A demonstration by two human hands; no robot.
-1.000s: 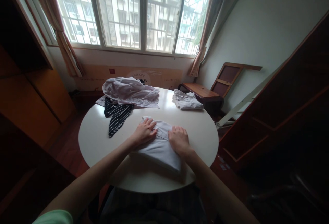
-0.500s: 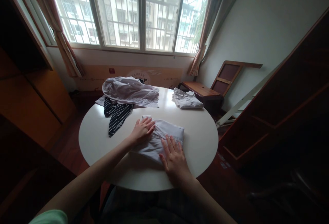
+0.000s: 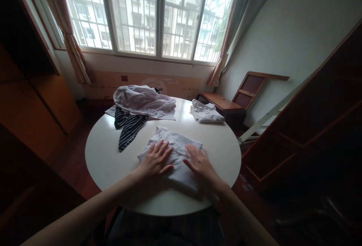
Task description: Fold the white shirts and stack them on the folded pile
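Observation:
A folded white shirt (image 3: 181,170) lies on the round white table (image 3: 107,167) in front of me. My left hand (image 3: 157,159) rests flat on the shirt's left part with its fingers spread. On the right part lies my right hand (image 3: 199,162), palm down and fingers stretched out. Neither hand grips the cloth. The shirt's far edge shows beyond my fingers; both palms hide some of its near half.
At the table's far left is a heap of pale clothes (image 3: 144,103), with a black-and-white striped cloth (image 3: 131,129) hanging out toward me. A folded white garment (image 3: 207,111) sits at the far right. Behind it stands a wooden chair (image 3: 223,103).
My left hand has slid nearer to me over the shirt. My right hand has shifted a little to the right and away from me. The view has tilted slightly.

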